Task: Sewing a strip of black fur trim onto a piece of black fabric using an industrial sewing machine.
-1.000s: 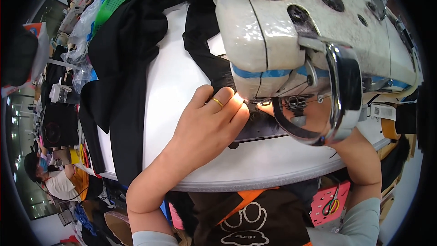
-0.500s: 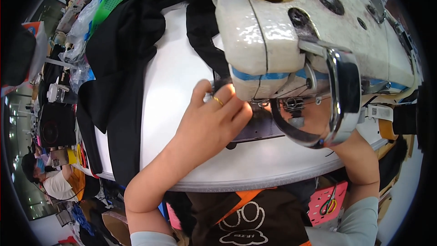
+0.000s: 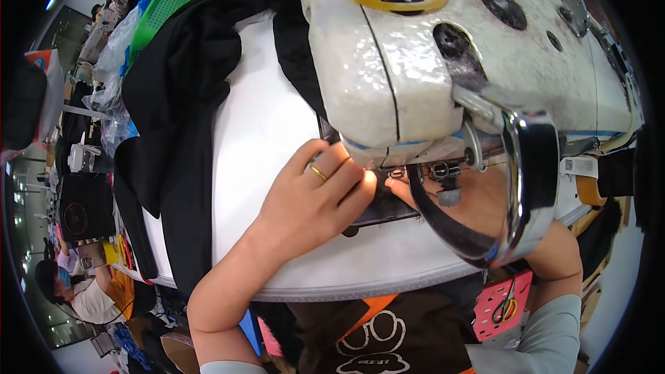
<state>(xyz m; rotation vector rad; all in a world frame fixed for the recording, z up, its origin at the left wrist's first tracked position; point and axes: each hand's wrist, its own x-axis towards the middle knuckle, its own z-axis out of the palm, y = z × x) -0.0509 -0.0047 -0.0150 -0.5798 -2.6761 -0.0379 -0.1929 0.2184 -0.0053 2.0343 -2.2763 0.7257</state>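
My left hand (image 3: 315, 190), with a gold ring, is bent with its fingertips drawn together on a small piece of black cloth (image 3: 388, 197) under the head of a white sewing machine (image 3: 388, 76). From the other side my right hand (image 3: 467, 190) reaches in behind the machine's curved metal lever (image 3: 530, 187). Its fingertips come together at the cloth's right side, close to the presser foot (image 3: 397, 173). The machine head hides part of both hands' grip. Long black fabric (image 3: 183, 76) lies heaped on the white table (image 3: 242, 145) to the left.
A green basket (image 3: 159, 17) and clear plastic bags (image 3: 114, 62) stand at the far left. The curved table edge (image 3: 346, 291) runs before me. Scissors (image 3: 506, 308) rest against a pink pegboard (image 3: 488, 312) below it. Another person (image 3: 90, 294) sits at the left.
The view has shifted slightly. My right fingers have moved left, closer to the presser foot, and now show beside it. My left hand stays at the cloth, fingers a little more closed.
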